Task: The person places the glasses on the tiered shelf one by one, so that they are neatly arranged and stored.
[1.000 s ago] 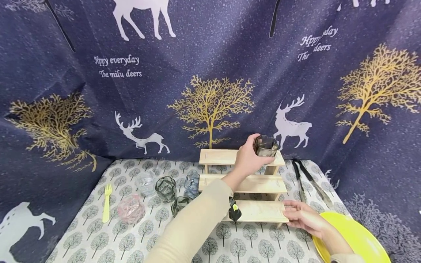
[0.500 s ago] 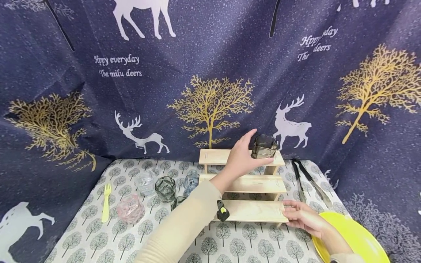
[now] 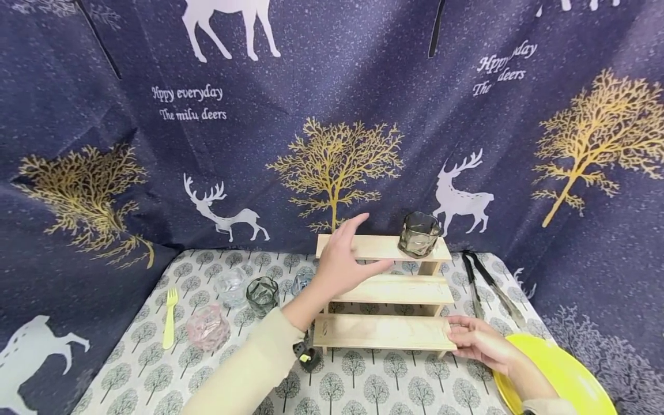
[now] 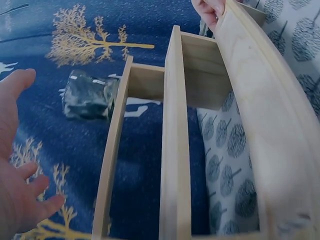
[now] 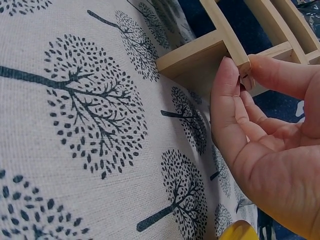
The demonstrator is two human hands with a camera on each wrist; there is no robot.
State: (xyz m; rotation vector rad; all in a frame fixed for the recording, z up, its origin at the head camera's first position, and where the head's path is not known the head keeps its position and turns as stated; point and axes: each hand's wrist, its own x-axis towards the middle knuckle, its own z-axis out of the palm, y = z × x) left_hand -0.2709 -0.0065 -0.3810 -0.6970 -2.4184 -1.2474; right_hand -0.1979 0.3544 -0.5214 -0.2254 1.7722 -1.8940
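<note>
A smoky grey glass cup [image 3: 419,235] stands on the right end of the top step of a three-tier wooden shelf [image 3: 386,331]. My left hand [image 3: 342,262] is to the left of the cup, apart from it, thumb and fingers spread with nothing between them. In the left wrist view the cup [image 4: 90,96] appears sideways, away from the left hand [image 4: 22,165]. My right hand [image 3: 479,344] pinches the right end of the lowest step between thumb and fingers, as the right wrist view shows at the shelf's corner [image 5: 242,65].
Left of the shelf stand a clear cup [image 3: 230,286], a dark green cup [image 3: 262,295], a partly hidden blue cup [image 3: 302,282] and a pink cup [image 3: 208,327]. A yellow fork [image 3: 169,319] lies farther left. Tongs [image 3: 493,288] and a yellow plate [image 3: 557,374] lie right.
My left hand has let go of the smoky grey cup and moved left and slightly down. The cup stays on the top step. My right hand keeps its hold on the shelf.
</note>
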